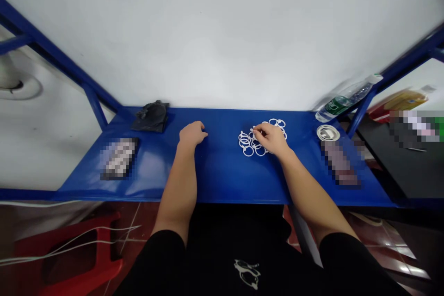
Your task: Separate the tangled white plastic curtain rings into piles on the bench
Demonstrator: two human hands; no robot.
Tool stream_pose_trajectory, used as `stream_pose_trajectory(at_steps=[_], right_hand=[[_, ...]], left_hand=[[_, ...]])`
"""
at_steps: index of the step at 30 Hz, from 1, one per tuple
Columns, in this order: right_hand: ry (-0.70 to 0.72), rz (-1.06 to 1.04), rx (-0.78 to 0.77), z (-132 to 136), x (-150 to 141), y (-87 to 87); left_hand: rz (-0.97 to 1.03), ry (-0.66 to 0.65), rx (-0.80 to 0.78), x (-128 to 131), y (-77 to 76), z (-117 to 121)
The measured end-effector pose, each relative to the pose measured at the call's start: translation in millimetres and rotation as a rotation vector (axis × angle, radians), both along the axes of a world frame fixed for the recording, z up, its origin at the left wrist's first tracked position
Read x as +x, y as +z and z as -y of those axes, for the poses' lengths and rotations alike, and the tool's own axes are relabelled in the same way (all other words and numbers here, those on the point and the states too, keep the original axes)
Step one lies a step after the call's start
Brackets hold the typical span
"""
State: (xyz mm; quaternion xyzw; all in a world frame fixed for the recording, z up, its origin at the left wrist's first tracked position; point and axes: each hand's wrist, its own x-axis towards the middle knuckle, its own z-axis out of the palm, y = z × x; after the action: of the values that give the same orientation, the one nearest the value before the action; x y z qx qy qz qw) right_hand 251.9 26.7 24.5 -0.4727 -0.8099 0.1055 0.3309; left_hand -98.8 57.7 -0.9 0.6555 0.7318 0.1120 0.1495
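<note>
A loose pile of several white plastic curtain rings [248,151], each with a small eyelet, lies on the blue tabletop [222,175]. Over the pile is my right hand [273,138], thumb and forefinger pinched together on a curtain ring at its left side. Its palm hides some of the rings. To the left of the pile, my left hand [192,134] rests low over the table. The thumb and forefinger there stand slightly apart with nothing visible between them, and the other fingers are curled out of sight.
At the back left lies a crumpled black bag [151,116]; a pixelated object [120,158] is nearer. On the right are a tilted water bottle [342,101], a white tape roll [328,133] and another pixelated item [340,163]. Blue metal posts [95,106] frame the table; a white wall stands behind.
</note>
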Motion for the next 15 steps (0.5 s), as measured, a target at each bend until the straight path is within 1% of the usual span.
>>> stream_pose_trajectory(at_steps=[2, 4, 5, 8, 10, 13, 15], right_hand=[[0.023, -0.001, 0.001, -0.3, -0.4, -1.7], [0.035, -0.005, 0.015, -0.1, -1.5, -3.7], [0.040, -0.009, 0.024, 0.5, -2.6, -4.7], [0.079, -0.030, 0.047, 4.3, -8.2, -6.4], [0.127, -0.048, 0.062, 7.9, -13.0, -6.5], [0.172, -0.052, 0.080, 11.9, -18.6, -6.3], [0.166, -0.050, 0.086, 12.9, -20.0, -6.4]], left_hand=[[0.032, -0.047, 0.027, 10.1, 0.8, -0.1], [0.124, -0.090, 0.078, 26.0, 6.2, 2.1], [0.205, -0.121, 0.128, 35.8, 9.8, 4.3], [0.531, -0.224, 0.330, 69.5, 19.2, 15.4], [0.648, -0.286, 0.436, 91.7, 22.3, 25.3], [0.755, -0.339, 0.476, 116.3, 21.6, 38.4], [0.786, -0.368, 0.476, 124.6, 19.2, 43.0]])
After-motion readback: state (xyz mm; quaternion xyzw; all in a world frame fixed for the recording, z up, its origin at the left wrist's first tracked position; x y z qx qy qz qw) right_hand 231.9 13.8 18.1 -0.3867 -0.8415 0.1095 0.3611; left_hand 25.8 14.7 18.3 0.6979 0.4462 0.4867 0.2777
